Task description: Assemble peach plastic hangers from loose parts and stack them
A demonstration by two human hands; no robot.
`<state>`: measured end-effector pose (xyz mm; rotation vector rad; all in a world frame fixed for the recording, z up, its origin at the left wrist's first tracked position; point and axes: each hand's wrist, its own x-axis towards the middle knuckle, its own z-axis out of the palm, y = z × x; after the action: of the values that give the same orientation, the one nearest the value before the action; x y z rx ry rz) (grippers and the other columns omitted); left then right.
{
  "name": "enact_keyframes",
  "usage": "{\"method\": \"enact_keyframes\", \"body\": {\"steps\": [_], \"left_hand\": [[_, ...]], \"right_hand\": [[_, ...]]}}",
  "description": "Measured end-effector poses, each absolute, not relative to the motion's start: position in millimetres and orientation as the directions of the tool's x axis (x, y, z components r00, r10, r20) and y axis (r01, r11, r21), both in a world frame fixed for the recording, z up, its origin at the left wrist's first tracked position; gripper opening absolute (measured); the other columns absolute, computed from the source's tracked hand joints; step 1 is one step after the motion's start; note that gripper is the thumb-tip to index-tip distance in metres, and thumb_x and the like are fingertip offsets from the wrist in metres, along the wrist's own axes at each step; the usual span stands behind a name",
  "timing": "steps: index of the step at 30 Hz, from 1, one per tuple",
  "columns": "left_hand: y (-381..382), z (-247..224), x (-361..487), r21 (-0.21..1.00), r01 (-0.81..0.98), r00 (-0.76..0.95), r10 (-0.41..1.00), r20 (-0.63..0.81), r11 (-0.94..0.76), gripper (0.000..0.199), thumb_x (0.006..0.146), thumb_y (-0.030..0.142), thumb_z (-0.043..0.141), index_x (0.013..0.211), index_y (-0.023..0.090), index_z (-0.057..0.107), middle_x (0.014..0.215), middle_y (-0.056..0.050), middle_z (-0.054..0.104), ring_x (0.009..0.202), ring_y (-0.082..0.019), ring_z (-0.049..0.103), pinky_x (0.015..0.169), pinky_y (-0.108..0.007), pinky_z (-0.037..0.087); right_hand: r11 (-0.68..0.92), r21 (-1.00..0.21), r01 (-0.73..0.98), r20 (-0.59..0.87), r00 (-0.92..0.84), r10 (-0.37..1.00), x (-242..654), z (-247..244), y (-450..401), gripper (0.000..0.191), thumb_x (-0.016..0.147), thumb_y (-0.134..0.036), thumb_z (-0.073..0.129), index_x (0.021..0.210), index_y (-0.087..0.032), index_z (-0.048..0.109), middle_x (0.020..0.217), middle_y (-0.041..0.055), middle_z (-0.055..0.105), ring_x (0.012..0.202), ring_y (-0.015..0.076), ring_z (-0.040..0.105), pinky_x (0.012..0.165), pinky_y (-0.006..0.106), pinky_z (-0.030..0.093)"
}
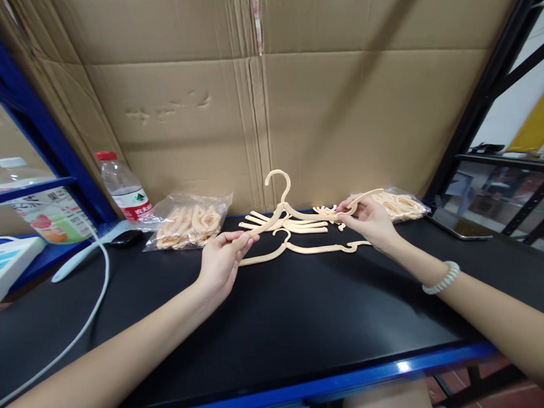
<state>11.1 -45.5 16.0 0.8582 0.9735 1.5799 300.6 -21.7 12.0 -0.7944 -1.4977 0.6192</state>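
Note:
Held up over the black table is a cream plastic clothes hanger [279, 181], its hook pointing up. My left hand [224, 261] pinches the end of its left arm. At the other end, my right hand [369, 219] grips the right arm, near a curved piece that sticks out past the fingers. Below it, a second cream hanger [316, 249] lies on the table, its left end hidden behind my left hand. Behind these lie several loose cream hanger arms [306, 226] in a fanned pile, with small cream hooks [325, 210] beside them.
Clear bags of cream parts lie at left [189, 222] and right [402, 204]. A red-capped bottle [126, 189], a pale blue brush [82, 254] and a white cable [105, 283] are at left. A phone [460, 224] lies at right. Cardboard [182, 111] walls the back.

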Motion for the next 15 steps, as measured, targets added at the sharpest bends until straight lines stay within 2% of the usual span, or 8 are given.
{"method": "enact_keyframes", "body": {"steps": [9,15], "left_hand": [[-47.3,15.4,11.5,0.904,-0.400,-0.209,0.976,0.068,-0.149,0.017,0.067,0.003,0.072,0.065,0.011,0.058,0.069,-0.005,0.070,0.075,-0.014,0.071,0.084,-0.024,0.055],[-46.6,11.8,8.4,0.938,-0.305,-0.188,0.976,0.113,-0.167,0.018,0.067,0.011,0.074,0.068,0.013,0.056,0.073,-0.004,0.070,0.081,-0.015,0.071,0.087,-0.025,0.054]], "right_hand": [[0.663,-0.745,0.066,0.664,-0.019,0.748,304.8,12.2,-18.2,0.034,0.067,-0.032,0.080,0.084,-0.023,0.052,0.082,0.0006,0.062,0.079,0.0172,0.061,0.069,0.032,0.053],[0.646,-0.762,0.045,0.646,-0.011,0.763,303.3,18.6,-25.9,0.039,0.064,-0.026,0.082,0.086,-0.023,0.050,0.078,-0.0015,0.061,0.071,0.0154,0.062,0.066,0.031,0.054]]}}
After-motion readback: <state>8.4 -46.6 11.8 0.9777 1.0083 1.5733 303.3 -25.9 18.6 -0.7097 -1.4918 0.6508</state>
